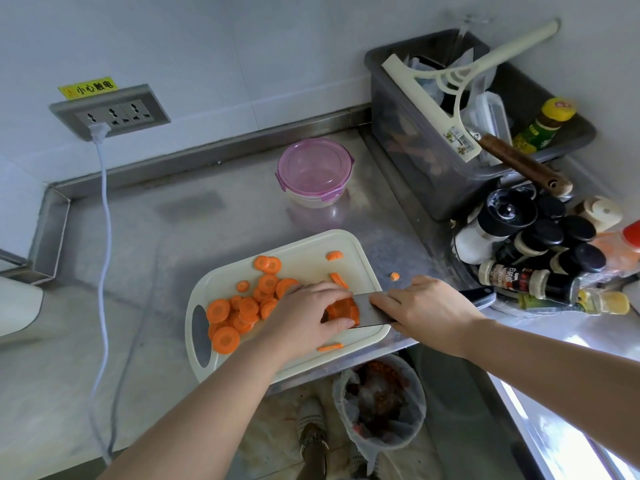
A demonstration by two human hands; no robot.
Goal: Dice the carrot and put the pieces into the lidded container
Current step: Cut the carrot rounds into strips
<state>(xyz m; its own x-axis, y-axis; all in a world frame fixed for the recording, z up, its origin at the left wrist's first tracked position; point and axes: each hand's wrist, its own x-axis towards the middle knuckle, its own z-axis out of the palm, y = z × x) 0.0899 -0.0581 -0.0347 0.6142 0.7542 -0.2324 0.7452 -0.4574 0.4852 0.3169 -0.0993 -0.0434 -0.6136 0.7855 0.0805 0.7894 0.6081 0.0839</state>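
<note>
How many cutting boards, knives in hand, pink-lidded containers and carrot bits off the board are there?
Cutting board: 1
Knife, in the right hand: 1
Pink-lidded container: 1
Carrot bit off the board, on the counter: 1
Total: 4

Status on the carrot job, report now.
Left hand pins carrot stack; right hand grips knife, blade against stack. Slices heaped on cutting board, undiced. Container lid on. One piece off the board.
</note>
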